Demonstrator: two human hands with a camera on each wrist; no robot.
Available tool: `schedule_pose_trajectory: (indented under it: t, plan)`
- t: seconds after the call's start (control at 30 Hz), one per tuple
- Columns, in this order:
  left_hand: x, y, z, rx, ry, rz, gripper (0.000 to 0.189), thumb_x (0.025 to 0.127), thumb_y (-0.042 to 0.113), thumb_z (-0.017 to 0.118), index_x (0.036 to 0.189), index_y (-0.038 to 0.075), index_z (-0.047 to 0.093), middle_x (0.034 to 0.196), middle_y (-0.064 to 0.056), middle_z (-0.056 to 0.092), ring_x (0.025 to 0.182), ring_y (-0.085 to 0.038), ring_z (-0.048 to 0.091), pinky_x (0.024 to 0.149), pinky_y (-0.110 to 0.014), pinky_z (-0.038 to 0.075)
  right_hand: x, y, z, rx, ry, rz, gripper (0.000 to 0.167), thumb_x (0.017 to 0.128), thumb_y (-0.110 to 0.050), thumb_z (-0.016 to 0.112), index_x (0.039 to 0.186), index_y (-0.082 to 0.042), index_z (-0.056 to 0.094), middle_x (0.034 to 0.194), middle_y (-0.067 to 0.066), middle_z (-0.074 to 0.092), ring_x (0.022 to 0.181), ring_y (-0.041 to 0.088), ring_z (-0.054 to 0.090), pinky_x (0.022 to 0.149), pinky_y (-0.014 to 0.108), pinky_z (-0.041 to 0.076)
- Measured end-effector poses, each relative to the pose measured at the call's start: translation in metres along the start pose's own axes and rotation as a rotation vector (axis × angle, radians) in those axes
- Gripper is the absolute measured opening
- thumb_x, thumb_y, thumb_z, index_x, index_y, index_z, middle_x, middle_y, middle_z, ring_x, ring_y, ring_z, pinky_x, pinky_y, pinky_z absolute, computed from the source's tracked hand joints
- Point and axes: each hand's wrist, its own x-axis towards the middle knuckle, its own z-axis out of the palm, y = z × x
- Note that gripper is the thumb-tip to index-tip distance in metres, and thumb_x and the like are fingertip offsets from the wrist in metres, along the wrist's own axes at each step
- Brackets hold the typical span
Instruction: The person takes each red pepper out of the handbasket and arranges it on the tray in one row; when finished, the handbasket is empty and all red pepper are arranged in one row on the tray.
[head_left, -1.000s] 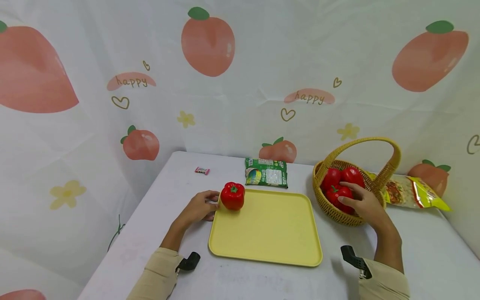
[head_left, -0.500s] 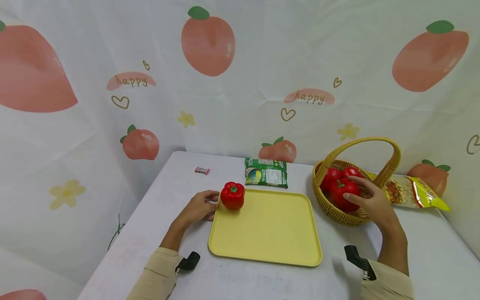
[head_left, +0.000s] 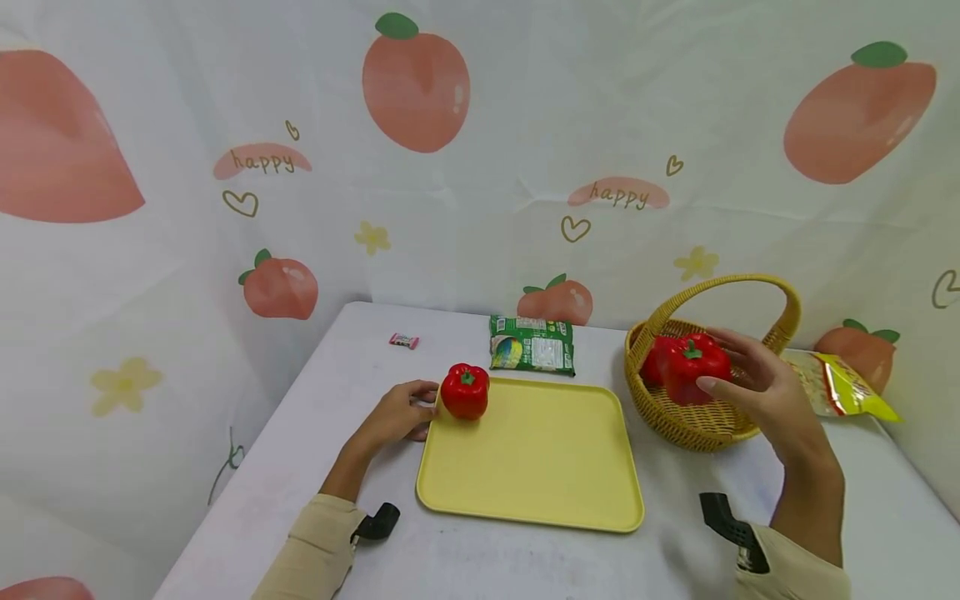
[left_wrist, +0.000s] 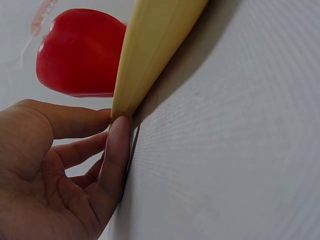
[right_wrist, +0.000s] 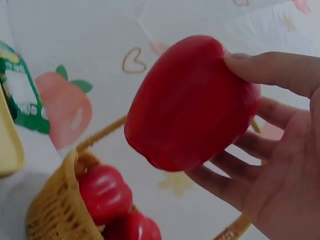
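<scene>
My right hand (head_left: 772, 392) grips a red bell pepper (head_left: 693, 367) with a green stem, raised above the wicker basket (head_left: 697, 437). In the right wrist view, thumb and fingers wrap the held pepper (right_wrist: 192, 105) from one side. Two more red peppers (right_wrist: 106, 192) sit inside the basket below it; the held one mostly hides them from the head camera. At the left edge of the yellow tray (head_left: 540, 467), my left hand (head_left: 397, 414) pinches the rim between thumb and fingers, as the left wrist view shows. Another red pepper (head_left: 465, 392) stands upright in the tray's far left corner.
Behind the tray lies a green snack packet (head_left: 532, 345). A small pink-wrapped candy (head_left: 404, 341) is at the back left. To the right of the basket is a yellow food bag (head_left: 847, 387). The basket's tall handle (head_left: 720, 282) arches over its opening.
My right hand has taken hold of a pepper in the basket and lifted it up and slightly to the right. The left hand and the tray have stayed in place.
</scene>
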Motion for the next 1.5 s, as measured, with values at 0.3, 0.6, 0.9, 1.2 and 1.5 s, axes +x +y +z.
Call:
schedule_pose_trajectory:
  t: [0.3,0.6,0.9,1.2,1.5]
  plan:
    - [-0.001,-0.001,0.001,0.000,0.001,0.004,0.049,0.095,0.008,0.067,0.143,0.002,0.063,0.132,-0.016,0.065,0.089,-0.019,0.068,0.068,-0.031,0.065,0.009,-0.010,0.028,0.026,-0.054,-0.042,0.067,0.094,0.003,0.072,0.157,-0.010,0.050,0.145,-0.005,0.056,0.119,0.007,0.065,0.087,0.018,0.060]
    - [0.000,-0.001,0.003,-0.003,0.003,-0.014,0.051,0.095,0.009,0.068,0.145,0.002,0.061,0.133,-0.016,0.064,0.093,-0.020,0.069,0.069,-0.032,0.066,0.026,-0.002,0.071,-0.065,-0.198,-0.008,0.073,0.094,-0.012,0.078,0.159,-0.011,0.046,0.148,0.013,0.054,0.129,0.027,0.058,0.090,0.021,0.059]
    - [-0.002,0.000,0.004,-0.001,0.004,-0.004,0.050,0.094,0.008,0.068,0.143,0.002,0.063,0.131,-0.015,0.065,0.091,-0.020,0.067,0.068,-0.032,0.066,0.039,0.011,0.115,0.010,-0.323,0.017,0.071,0.091,-0.010,0.080,0.154,-0.002,0.049,0.147,0.021,0.049,0.133,0.046,0.053,0.095,0.024,0.059]
    - [-0.002,0.000,0.003,0.000,0.009,-0.004,0.051,0.094,0.008,0.069,0.144,0.002,0.062,0.132,-0.015,0.065,0.092,-0.020,0.068,0.068,-0.032,0.066,0.048,0.017,0.146,0.013,-0.393,0.091,0.079,0.088,-0.015,0.082,0.154,-0.003,0.042,0.153,0.023,0.047,0.133,0.046,0.052,0.096,0.042,0.061]
    - [-0.002,-0.001,0.002,-0.008,0.009,-0.004,0.052,0.094,0.009,0.069,0.145,0.002,0.061,0.132,-0.015,0.064,0.092,-0.020,0.067,0.068,-0.032,0.066,0.054,0.016,0.171,-0.078,-0.421,0.110,0.082,0.087,-0.022,0.086,0.157,-0.008,0.046,0.150,0.014,0.054,0.137,0.041,0.053,0.101,0.052,0.059]
